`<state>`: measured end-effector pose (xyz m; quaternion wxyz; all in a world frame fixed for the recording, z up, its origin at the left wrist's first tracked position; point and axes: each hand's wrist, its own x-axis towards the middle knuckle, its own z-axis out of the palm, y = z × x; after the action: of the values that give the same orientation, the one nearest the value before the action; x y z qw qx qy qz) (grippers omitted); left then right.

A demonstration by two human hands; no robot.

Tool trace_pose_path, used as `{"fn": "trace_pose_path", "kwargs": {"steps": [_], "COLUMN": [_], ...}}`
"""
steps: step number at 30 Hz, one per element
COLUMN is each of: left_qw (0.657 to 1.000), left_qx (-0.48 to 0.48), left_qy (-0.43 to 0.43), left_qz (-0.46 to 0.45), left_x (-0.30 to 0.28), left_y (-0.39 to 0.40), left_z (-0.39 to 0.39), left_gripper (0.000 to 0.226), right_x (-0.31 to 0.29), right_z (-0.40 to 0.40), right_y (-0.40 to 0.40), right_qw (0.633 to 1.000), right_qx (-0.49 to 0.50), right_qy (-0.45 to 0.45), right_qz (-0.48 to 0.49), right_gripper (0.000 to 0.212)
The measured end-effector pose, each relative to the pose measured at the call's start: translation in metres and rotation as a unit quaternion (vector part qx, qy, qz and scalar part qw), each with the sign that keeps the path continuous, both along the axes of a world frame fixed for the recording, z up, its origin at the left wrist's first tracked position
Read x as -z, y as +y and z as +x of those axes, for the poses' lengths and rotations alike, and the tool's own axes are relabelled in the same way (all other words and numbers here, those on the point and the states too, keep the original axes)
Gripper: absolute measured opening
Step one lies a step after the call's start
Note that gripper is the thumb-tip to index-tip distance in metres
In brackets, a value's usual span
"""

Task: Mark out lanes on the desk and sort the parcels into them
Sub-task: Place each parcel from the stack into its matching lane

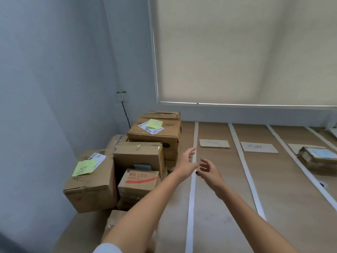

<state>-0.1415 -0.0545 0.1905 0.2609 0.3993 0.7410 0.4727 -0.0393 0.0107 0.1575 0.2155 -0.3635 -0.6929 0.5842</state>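
parcel (318,157) in lane, hands empty

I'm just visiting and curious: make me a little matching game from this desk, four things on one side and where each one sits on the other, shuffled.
Things:
1. green note
2. red-printed box
3. blue-labelled parcel
4. wall socket

Places:
A. in a lane at far right
B. on the wall, above the pile
C. low at the front of the pile
D. on the topmost box of the pile

Pairs: 1-D, 2-C, 3-A, 4-B
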Motion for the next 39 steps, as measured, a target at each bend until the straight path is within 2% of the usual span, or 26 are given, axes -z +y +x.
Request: {"fn": "trace_pose_path", "kwargs": {"steps": [9,12,14,17,20,22,26,28,34,39], "left_qw": [0.999,0.992,0.976,0.951,0.937,0.944,0.962,0.964,0.967,0.975], "left_qx": [-0.033,-0.045,-0.056,-0.063,-0.073,-0.09,-0.13,-0.141,-0.134,-0.127], "left_qy": [0.028,0.086,0.149,0.193,0.231,0.198,0.048,0.017,0.031,-0.002], "left_qz": [-0.022,-0.085,-0.152,-0.233,-0.254,-0.248,-0.234,-0.226,-0.213,-0.182], "left_x": [0.009,0.027,0.04,0.053,0.062,0.064,0.068,0.069,0.057,0.046], "left_y": [-0.08,-0.106,-0.122,-0.138,-0.145,-0.148,-0.154,-0.154,-0.141,-0.119], "left_z": [-0.088,-0.119,-0.138,-0.154,-0.159,-0.163,-0.167,-0.163,-0.144,-0.113], "left_gripper": [0.061,0.057,0.055,0.053,0.056,0.055,0.041,0.037,0.036,0.036], "right_x": [-0.011,-0.005,0.004,0.025,0.041,0.048,0.055,0.055,0.045,0.028], "right_z": [-0.084,-0.101,-0.112,-0.124,-0.13,-0.131,-0.131,-0.129,-0.103,-0.063], "right_y": [-0.078,-0.09,-0.099,-0.111,-0.12,-0.125,-0.132,-0.134,-0.122,-0.091], "right_qw": [0.999,0.998,0.996,0.993,0.99,0.988,0.988,0.989,0.994,0.996], "right_qx": [-0.046,-0.061,-0.069,-0.073,-0.069,-0.063,-0.063,-0.051,-0.017,0.021], "right_qy": [-0.008,-0.03,-0.049,-0.084,-0.117,-0.127,-0.123,-0.117,-0.104,-0.085], "right_qz": [0.008,0.001,-0.015,-0.034,-0.046,-0.059,-0.074,-0.074,-0.037,-0.027], "right_gripper": [0.055,0.056,0.055,0.052,0.05,0.05,0.05,0.048,0.042,0.042]}}
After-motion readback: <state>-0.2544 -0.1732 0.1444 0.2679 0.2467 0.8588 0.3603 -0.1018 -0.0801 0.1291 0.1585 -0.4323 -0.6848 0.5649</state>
